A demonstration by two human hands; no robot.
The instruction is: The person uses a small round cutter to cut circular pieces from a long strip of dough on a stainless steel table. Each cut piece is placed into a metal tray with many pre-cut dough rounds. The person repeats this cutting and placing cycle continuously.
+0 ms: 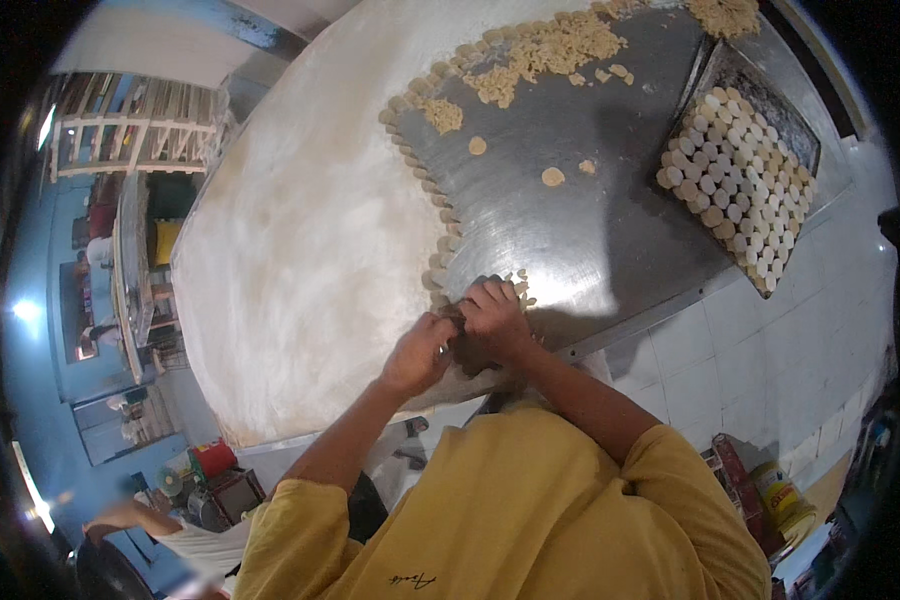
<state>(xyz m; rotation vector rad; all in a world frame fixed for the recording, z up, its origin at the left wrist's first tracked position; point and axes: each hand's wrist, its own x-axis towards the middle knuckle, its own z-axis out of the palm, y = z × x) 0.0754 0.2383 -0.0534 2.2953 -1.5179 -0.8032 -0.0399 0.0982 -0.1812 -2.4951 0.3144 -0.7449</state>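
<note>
A wide sheet of pale dough (290, 260) covers the left of the metal table (530, 220), its right edge scalloped by round cuts. At the near end of that edge, my left hand (420, 352) is closed, with a small shiny spot by its fingers. Beside it, my right hand (495, 318) is closed too, its fingers curled over the dough's edge. What either hand grips is hidden under the fingers. Small dough crumbs (526, 290) lie just beyond my right fingers.
Dough scraps (560, 48) are heaped along the far edge, with loose dough rounds (553, 177) on the metal. A dark tray (765, 95) of dough rounds juts over the right edge. At lower left is another person (195, 540); a yellow bucket (782, 503) stands at lower right.
</note>
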